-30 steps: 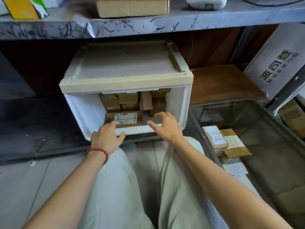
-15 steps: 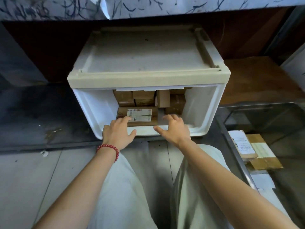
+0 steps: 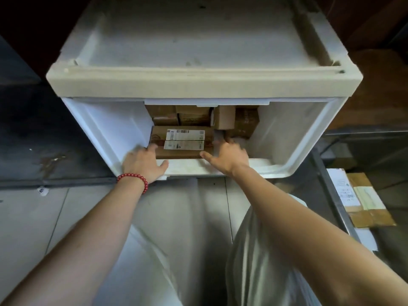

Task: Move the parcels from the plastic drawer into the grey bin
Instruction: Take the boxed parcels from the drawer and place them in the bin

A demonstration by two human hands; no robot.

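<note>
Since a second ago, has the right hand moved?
Yes. The right hand has gone forward over the drawer's front rim; its fingers now lie beside the labelled parcel.

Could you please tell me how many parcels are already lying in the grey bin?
2: a white-labelled parcel by the left wall of the grey bin, and a brown taped parcel against its right side. More may lie hidden or out of frame.
</note>
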